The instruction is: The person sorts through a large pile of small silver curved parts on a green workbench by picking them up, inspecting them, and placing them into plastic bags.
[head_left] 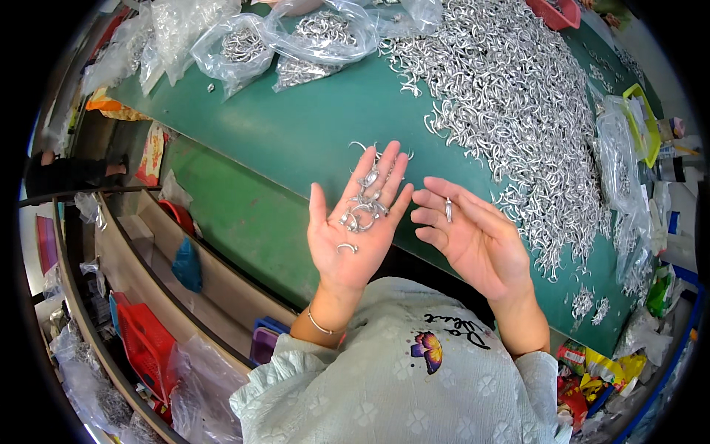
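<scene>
My left hand (344, 259) is palm up with its fingers spread flat. Several small curved silver metal pieces (362, 210) lie loose across its palm and fingers, and one sits apart near the heel of the palm. To its right, my right hand (484, 251) is half turned with its fingers loosely bent and apart. A single silver metal piece (448, 210) rests against those fingers, not gripped by the thumb. A few more pieces lie on the green table (259, 133) beyond my left fingertips, partly hidden by them. A large heap of the same pieces (510, 96) spreads at the right.
Clear plastic bags of pieces (240, 48) stand along the far left. A red basket (566, 13) and a yellow-green basket (645, 126) sit around the heap. At the left, a wooden-sided shelf (200, 288) holds a red plastic basket (148, 344). Colourful packets (603, 366) lie lower right.
</scene>
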{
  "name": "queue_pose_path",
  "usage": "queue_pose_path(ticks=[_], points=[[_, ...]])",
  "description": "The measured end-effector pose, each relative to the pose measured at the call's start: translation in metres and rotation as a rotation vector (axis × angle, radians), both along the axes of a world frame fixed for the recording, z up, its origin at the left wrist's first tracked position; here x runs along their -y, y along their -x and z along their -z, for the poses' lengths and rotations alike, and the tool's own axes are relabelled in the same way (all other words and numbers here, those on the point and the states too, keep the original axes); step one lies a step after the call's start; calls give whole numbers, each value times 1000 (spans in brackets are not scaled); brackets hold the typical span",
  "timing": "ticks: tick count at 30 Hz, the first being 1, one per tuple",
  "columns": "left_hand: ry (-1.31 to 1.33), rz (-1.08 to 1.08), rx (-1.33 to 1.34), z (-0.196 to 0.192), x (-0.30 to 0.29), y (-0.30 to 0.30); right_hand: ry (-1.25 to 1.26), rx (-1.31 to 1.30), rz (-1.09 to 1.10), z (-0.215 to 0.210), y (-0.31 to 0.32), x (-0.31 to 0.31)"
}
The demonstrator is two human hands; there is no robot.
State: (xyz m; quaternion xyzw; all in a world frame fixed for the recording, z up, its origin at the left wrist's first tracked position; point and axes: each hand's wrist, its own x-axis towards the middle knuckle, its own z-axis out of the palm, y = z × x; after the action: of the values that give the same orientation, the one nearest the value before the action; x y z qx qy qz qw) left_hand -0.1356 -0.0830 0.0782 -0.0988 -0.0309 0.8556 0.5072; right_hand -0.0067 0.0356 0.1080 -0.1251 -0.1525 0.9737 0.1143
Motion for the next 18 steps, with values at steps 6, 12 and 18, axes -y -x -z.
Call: queue_pose_path(ticks=[6, 12, 18], points=[[-156, 48, 158, 67, 9, 15, 28, 43, 15, 18, -12, 0], [296, -130, 43, 16, -40, 91, 80, 107, 58, 33, -23, -1], [682, -364, -656, -28, -138, 195, 63, 132, 85, 36, -32, -1]])
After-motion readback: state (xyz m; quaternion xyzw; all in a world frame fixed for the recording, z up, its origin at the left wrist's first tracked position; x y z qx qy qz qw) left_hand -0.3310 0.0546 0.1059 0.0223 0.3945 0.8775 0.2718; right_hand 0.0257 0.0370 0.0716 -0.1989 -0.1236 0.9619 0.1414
